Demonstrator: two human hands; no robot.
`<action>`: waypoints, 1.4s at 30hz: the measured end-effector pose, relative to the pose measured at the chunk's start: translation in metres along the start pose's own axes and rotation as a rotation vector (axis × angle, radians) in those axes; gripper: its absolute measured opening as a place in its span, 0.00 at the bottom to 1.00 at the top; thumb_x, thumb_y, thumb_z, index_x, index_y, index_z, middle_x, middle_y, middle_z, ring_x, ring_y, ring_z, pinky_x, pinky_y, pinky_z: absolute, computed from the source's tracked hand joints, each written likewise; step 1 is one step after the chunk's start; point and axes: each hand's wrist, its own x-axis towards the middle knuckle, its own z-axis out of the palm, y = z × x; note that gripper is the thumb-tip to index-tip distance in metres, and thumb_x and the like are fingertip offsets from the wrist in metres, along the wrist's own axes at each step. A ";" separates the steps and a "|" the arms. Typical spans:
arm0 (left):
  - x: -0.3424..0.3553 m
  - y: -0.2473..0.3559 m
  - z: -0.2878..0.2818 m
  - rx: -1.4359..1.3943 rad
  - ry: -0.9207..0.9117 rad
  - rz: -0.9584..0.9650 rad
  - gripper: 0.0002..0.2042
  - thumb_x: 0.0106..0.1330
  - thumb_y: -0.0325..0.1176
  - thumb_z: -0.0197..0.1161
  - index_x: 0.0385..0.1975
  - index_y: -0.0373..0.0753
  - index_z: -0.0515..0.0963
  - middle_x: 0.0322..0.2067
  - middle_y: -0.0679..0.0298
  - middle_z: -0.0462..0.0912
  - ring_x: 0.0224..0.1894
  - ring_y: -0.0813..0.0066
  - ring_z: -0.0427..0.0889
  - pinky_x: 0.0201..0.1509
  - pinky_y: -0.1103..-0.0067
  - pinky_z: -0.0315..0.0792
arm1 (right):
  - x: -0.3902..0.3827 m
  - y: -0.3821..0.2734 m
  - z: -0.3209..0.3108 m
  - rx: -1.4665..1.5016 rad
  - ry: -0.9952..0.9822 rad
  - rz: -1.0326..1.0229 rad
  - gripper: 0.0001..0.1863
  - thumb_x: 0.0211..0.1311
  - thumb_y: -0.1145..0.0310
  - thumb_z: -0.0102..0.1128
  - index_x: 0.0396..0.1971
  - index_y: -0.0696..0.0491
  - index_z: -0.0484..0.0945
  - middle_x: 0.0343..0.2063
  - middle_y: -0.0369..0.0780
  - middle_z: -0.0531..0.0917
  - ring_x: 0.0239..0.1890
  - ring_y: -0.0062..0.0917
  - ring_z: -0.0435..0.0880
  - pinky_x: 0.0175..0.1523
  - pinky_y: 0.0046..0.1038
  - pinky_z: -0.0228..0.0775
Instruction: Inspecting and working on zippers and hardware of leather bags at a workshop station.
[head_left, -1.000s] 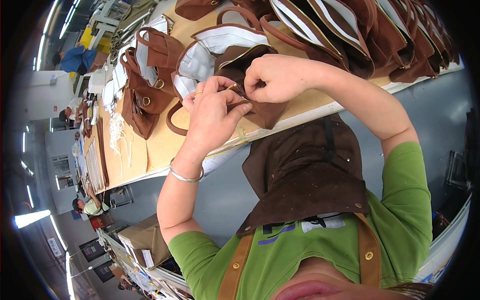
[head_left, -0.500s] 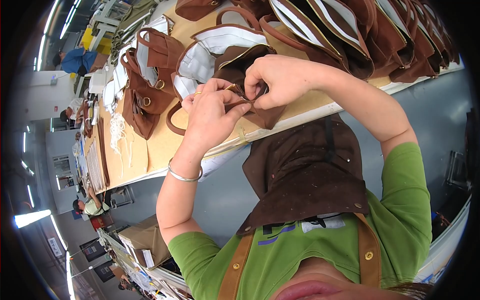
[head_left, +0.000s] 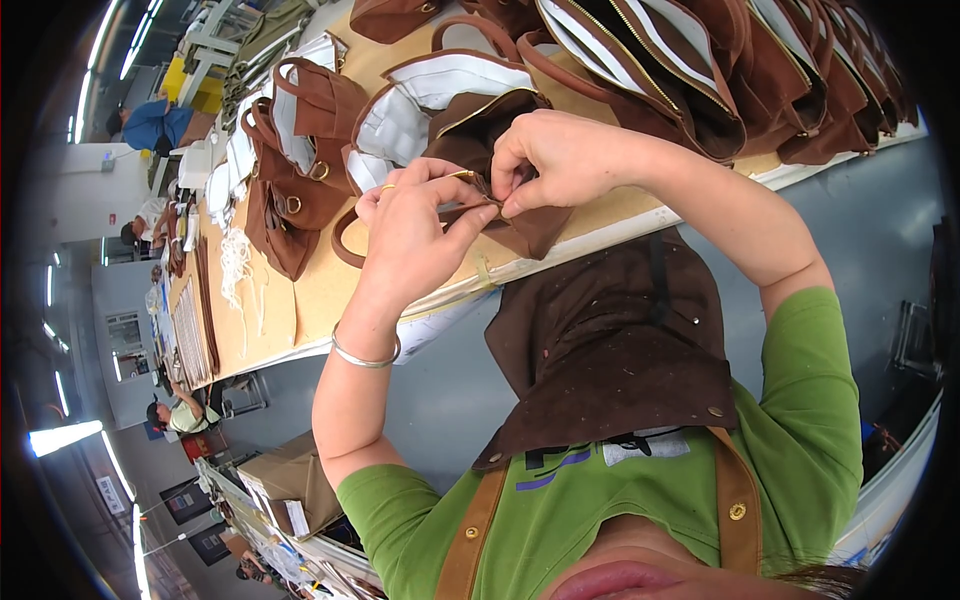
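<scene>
On the near edge of the table lies a brown handbag [head_left: 530, 232] with its white inner side [head_left: 400, 128] folded out and a gold zipper along its opening. My left hand [head_left: 422, 218] pinches the bag's edge between thumb and fingers. Opposite it, my right hand [head_left: 545, 165] has thumb and forefinger pressed together at the same spot, close to my left fingertips. Whatever small part sits between the fingertips is too small to make out. A curved brown handle [head_left: 345, 240] sticks out past my left fingers.
More brown handbags [head_left: 300, 195] stand to the left, and a long row of open zippered bags [head_left: 690, 75] fills the back right. White cords [head_left: 235, 255] lie on the tan table [head_left: 320, 295]. A cardboard box [head_left: 290, 480] sits low at the left. Other people work far off.
My left hand has shifted slightly left. My right thumb and forefinger have closed in nearer to each other at the bag's edge. The bag stays put.
</scene>
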 end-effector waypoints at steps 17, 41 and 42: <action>0.000 -0.002 0.005 -0.031 0.077 0.017 0.07 0.57 0.39 0.68 0.29 0.45 0.87 0.42 0.69 0.80 0.49 0.70 0.73 0.58 0.68 0.52 | -0.002 0.005 0.001 -0.018 0.050 -0.041 0.10 0.49 0.66 0.70 0.28 0.56 0.85 0.24 0.40 0.84 0.28 0.27 0.82 0.37 0.27 0.73; 0.002 -0.010 0.013 -0.282 0.257 0.059 0.05 0.56 0.37 0.70 0.28 0.45 0.87 0.40 0.72 0.82 0.47 0.75 0.76 0.56 0.71 0.51 | -0.003 0.013 0.012 0.118 0.191 -0.052 0.08 0.47 0.72 0.72 0.21 0.58 0.81 0.23 0.36 0.79 0.28 0.21 0.78 0.36 0.24 0.70; 0.003 -0.010 0.012 -0.312 0.230 0.042 0.05 0.56 0.37 0.70 0.28 0.45 0.87 0.40 0.72 0.83 0.47 0.75 0.76 0.56 0.70 0.51 | -0.004 0.012 0.013 0.086 0.212 -0.060 0.08 0.48 0.72 0.72 0.21 0.58 0.80 0.23 0.36 0.79 0.28 0.21 0.78 0.36 0.24 0.70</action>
